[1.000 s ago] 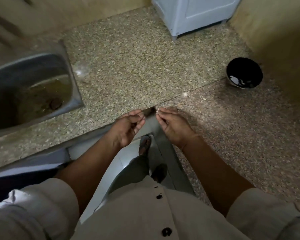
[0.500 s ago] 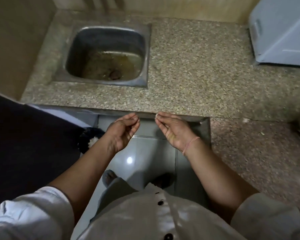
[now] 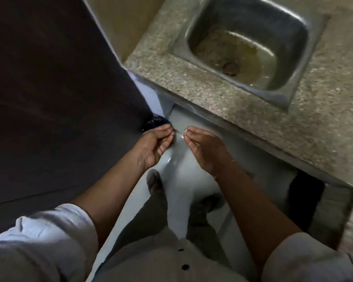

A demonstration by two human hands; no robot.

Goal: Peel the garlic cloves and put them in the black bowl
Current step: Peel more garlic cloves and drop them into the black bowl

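Both hands hover over the pale floor beside the counter. My right hand [image 3: 204, 149] pinches a small pale garlic clove [image 3: 185, 131] between thumb and fingertips. My left hand [image 3: 155, 145] faces it a few centimetres to the left, with fingers curled and the thumb against the fingertips; I see nothing in it. A faint pale wisp shows between the two hands. The black bowl is out of view.
A steel sink [image 3: 249, 43] is sunk into the speckled stone counter [image 3: 192, 86] at upper right. A dark round container [image 3: 154, 123] stands on the floor in the corner just beyond my left hand. A dark panel [image 3: 49, 88] fills the left. My feet are below.
The view has swung left, so the sink moved to the upper right and the black bowl left the frame. Both hands keep the same pinching pose close together.
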